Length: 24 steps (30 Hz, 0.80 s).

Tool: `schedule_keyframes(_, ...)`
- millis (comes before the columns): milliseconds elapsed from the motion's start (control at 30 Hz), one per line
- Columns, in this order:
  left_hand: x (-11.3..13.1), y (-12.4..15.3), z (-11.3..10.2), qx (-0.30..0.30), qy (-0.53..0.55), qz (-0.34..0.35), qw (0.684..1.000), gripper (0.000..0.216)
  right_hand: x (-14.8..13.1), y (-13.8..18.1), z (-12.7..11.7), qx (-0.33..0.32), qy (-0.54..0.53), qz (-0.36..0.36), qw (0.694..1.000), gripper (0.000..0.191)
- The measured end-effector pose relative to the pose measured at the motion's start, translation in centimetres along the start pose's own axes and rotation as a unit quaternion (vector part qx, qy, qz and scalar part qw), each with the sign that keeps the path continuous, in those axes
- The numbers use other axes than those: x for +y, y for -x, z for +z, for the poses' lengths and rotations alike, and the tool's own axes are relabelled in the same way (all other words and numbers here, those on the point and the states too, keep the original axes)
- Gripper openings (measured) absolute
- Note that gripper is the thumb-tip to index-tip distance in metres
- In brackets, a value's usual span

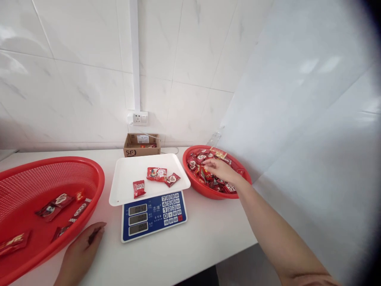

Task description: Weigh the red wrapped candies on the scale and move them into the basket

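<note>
My right hand [220,170] reaches over the right red basket [190,184], fingers parted and bent toward a heap of small red snack packets [217,183]; I see nothing held in it. On the table by the left red basket [99,174] rests my left hand [81,250], loosely curled, a gap between thumb and fingers and no object visible there. Between the baskets stands a digital scale [154,216] with a white tray [127,171]. The tray carries three packets: a wider red packet [156,174], a small red packet [172,180] touching it, and a separate red packet [139,188].
Several packets [55,206] lie scattered in the left basket. A cardboard box [142,151] with a few packets inside stands behind the scale, below a wall socket [139,118]. Tiled wall [89,91] closes the back, and a pale panel [297,119] rises at the right.
</note>
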State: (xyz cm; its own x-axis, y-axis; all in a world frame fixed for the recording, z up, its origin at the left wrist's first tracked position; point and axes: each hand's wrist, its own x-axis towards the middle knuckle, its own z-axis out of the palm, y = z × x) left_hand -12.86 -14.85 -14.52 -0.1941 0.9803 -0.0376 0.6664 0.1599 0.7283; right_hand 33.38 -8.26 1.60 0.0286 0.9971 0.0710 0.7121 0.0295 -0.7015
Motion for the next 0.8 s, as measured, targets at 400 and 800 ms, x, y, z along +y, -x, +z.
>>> schedule_keyframes(400, -0.7, -0.4, 0.2, 0.008, -0.027, -0.019, 0.999, 0.032, 4.2, 1.5, 0.0, -0.151, 0.221, 0.068, 0.961, 0.016)
schedule_keyframes(800, -0.2, -0.4, 0.1, 0.002, -0.036, -0.008, 0.999, 0.033, 0.5, 1.0, 0.0, 0.088, -0.025, -0.002, 0.996, 0.027)
